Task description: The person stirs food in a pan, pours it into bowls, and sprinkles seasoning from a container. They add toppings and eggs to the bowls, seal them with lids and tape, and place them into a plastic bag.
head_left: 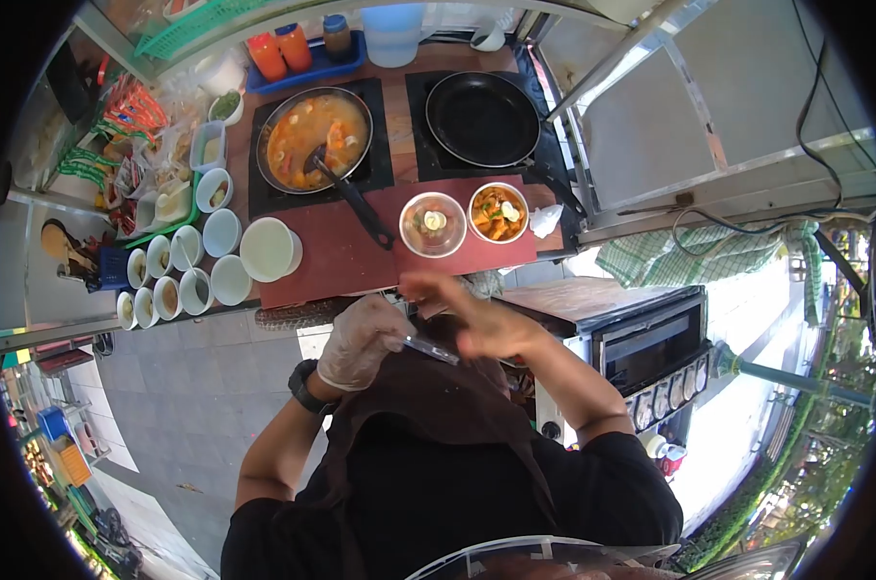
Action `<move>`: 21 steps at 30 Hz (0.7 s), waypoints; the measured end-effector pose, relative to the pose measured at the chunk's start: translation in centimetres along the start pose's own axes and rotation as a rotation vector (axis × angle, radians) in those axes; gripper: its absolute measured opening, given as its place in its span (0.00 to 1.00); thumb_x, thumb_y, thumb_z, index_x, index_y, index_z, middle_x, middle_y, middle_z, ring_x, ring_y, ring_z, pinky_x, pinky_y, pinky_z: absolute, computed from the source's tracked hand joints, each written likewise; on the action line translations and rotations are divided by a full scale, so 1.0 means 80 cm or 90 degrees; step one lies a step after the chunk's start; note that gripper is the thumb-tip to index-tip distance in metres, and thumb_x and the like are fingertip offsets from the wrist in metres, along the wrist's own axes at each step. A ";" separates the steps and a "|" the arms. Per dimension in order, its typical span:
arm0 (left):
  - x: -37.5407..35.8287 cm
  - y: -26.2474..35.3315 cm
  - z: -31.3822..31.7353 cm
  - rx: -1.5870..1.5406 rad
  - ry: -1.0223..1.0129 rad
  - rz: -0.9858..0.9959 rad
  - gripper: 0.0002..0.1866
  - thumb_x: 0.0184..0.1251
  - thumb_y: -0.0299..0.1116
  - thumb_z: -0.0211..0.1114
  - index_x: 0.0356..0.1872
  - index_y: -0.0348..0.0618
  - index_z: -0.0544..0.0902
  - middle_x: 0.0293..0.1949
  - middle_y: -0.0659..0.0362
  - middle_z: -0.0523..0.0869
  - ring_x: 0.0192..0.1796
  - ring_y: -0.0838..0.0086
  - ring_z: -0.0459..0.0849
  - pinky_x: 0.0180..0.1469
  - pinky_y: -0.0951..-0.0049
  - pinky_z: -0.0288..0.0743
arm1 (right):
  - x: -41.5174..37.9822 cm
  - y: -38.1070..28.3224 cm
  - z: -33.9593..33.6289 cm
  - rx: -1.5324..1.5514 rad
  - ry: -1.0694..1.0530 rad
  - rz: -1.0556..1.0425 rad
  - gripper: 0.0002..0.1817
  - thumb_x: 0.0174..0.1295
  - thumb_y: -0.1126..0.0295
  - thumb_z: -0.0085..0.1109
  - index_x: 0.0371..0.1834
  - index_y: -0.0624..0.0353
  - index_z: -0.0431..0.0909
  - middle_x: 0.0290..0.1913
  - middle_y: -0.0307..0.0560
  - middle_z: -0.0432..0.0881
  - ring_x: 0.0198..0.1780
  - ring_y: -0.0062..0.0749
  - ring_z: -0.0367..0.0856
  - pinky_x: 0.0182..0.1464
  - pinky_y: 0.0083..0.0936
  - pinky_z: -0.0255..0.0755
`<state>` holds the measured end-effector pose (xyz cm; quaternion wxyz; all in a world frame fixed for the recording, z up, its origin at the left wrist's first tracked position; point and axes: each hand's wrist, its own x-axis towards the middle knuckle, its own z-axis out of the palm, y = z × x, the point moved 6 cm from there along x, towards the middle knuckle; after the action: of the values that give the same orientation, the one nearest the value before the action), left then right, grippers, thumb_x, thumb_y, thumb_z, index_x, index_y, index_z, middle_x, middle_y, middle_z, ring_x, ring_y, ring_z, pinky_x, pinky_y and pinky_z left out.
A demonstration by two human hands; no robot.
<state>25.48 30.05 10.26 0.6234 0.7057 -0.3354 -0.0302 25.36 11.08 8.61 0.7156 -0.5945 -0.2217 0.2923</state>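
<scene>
My left hand (362,343), in a clear glove, pinches a thin clear plastic piece (431,350) seen nearly edge-on in front of the apron. Its exact kind is hard to make out. Bare and smeared by motion, my right hand (484,317) is at the right of this piece with its fingers apart; nothing shows in it. Just beyond the hands, on the red-brown counter mat (331,253), stand two round tubs: one tub (432,224) with pale sliced pieces on top, and one tub (498,212) full of orange food.
A pan of orange soup (314,140) has a black ladle (356,203) resting in it. Beside it sits a black frying pan (483,118). Several white cups (221,232) line the left side, near a larger white tub (271,249). Sauce bottles (293,48) stand behind; an oven (650,338) is at right.
</scene>
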 end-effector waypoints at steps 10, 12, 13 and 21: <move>0.087 -0.015 0.078 0.315 0.198 0.134 0.30 0.66 0.34 0.76 0.68 0.43 0.79 0.56 0.51 0.88 0.51 0.52 0.88 0.53 0.51 0.80 | -0.033 -0.051 -0.130 -0.728 0.350 0.046 0.57 0.46 0.56 0.86 0.82 0.53 0.64 0.78 0.60 0.65 0.79 0.63 0.62 0.80 0.55 0.57; 0.085 -0.061 0.113 0.131 0.024 -0.046 0.29 0.69 0.30 0.73 0.70 0.36 0.77 0.58 0.47 0.87 0.47 0.57 0.88 0.48 0.58 0.83 | -0.024 -0.021 -0.170 -0.792 0.351 0.038 0.56 0.46 0.57 0.85 0.82 0.49 0.66 0.77 0.59 0.66 0.78 0.63 0.63 0.79 0.56 0.58; 0.082 -0.072 0.127 0.142 0.002 -0.014 0.37 0.69 0.26 0.70 0.79 0.36 0.69 0.52 0.45 0.87 0.40 0.58 0.87 0.45 0.60 0.82 | -0.018 -0.011 -0.182 -0.856 0.351 0.026 0.54 0.46 0.59 0.84 0.81 0.46 0.67 0.76 0.58 0.67 0.77 0.62 0.64 0.77 0.58 0.60; 0.065 -0.137 0.171 0.238 -0.113 -0.158 0.44 0.72 0.35 0.62 0.88 0.52 0.55 0.47 0.42 0.87 0.38 0.47 0.88 0.42 0.48 0.83 | 0.000 0.032 -0.194 -0.911 0.293 0.048 0.46 0.50 0.66 0.75 0.79 0.39 0.72 0.78 0.54 0.68 0.76 0.60 0.66 0.75 0.56 0.63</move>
<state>27.93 15.60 -0.67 0.4414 0.8394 -0.2991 -0.1054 35.29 0.25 3.11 0.1724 -0.9676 -0.1820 -0.0308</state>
